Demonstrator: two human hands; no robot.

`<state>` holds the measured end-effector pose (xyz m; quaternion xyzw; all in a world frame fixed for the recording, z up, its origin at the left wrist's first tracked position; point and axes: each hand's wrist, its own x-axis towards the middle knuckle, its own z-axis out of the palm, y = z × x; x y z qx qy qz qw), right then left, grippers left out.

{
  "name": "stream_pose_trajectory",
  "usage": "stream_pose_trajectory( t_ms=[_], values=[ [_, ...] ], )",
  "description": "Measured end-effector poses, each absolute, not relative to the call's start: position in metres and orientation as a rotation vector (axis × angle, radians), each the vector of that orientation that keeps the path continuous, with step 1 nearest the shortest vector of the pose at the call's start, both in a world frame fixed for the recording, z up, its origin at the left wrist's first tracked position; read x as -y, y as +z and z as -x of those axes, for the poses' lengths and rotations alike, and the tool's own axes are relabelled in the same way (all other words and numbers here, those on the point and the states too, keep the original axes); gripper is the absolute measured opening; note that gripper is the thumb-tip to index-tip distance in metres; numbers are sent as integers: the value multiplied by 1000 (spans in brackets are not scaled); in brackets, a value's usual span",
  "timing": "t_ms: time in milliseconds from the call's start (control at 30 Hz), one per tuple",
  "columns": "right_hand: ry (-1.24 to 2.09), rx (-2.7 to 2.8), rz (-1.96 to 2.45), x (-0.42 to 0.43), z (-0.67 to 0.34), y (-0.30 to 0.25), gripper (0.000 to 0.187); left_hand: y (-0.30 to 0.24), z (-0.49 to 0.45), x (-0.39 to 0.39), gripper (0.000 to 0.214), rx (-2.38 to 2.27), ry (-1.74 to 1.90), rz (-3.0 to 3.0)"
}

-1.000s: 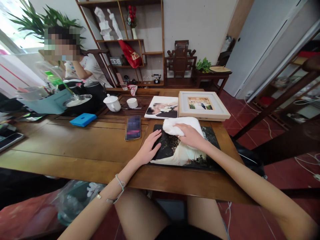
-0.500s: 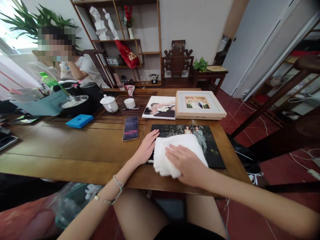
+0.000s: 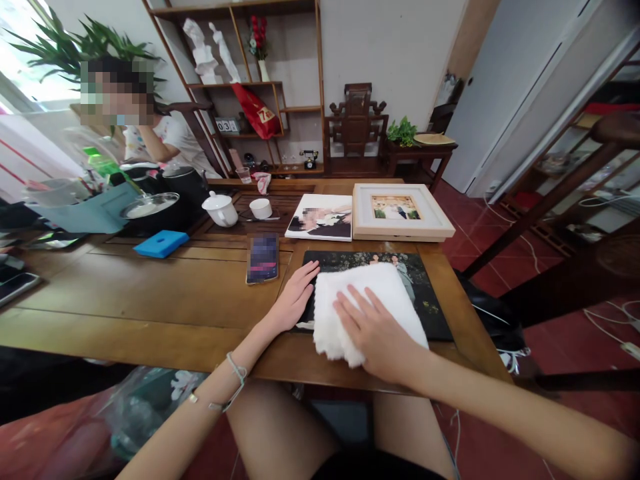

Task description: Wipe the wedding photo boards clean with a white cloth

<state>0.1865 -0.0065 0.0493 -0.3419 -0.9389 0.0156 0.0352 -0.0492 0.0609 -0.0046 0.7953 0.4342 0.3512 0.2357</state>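
A large dark photo print lies flat on the wooden table in front of me. My right hand lies flat, fingers spread, pressing a folded white towel onto the print's near half. My left hand rests open on the print's left edge, fingers stretched out. A phone lies just left of the print.
Beyond the print are an unframed photo and a white framed picture. A teapot, cup, blue box and pot stand at left. Another person sits at the far left.
My right hand slid the towel from the print's far edge down to its near edge, then slightly back up. My left hand stayed on the left edge.
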Motion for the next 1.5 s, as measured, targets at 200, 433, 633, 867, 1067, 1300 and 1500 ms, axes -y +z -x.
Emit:
stream_pose_trajectory(
  t_ms=[200, 433, 633, 867, 1067, 1300, 1500],
  values=[
    [244, 2736, 1090, -24, -214, 50, 84, -3, 50, -61, 45, -1174, 969, -2192],
    [83, 2519, 1508, -95, -228, 46, 69, -4, 50, -61, 45, -1176, 964, -2209],
    [89, 2768, 1209, -13, -182, 48, 80, -5, 50, -61, 44, -1190, 963, -2195],
    [139, 2779, 1206, -10, -177, 59, 76, -6, 51, -63, 43, -1166, 992, -2162],
    [-54, 2737, 1473, -43, -155, 60, 76, -8, 51, -64, 41, -1147, 1027, -2106],
    [167, 2825, 1146, 36, -167, 60, 81, -5, 50, -62, 42, -1184, 1009, -2113],
    [303, 2692, 1364, -45, -224, 61, 79, -1, 48, -61, 44, -1211, 953, -2199]
  ],
)
